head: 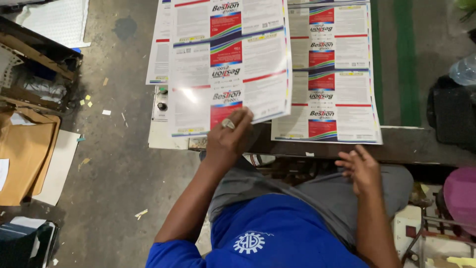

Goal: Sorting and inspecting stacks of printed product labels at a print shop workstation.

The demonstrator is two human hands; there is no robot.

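Observation:
My left hand [229, 136], with a ring on one finger, grips the near edge of a glossy printed sheet [228, 64] covered in rows of red, white and blue labels and holds it lifted and tilted. A stack of the same printed sheets [332, 74] lies flat on the dark worktable [411, 146] to the right. My right hand [361, 168] hovers empty below the table's near edge, fingers spread, just under the stack's lower right corner. More sheets [159, 49] lie under the lifted one.
A small control panel with knobs [161, 101] sits under the left sheets. Brown cardboard [25, 154] and a wooden frame stand at the left on the grey concrete floor, which is strewn with paper scraps. A pink stool [461, 196] and black bag [451, 114] are at the right.

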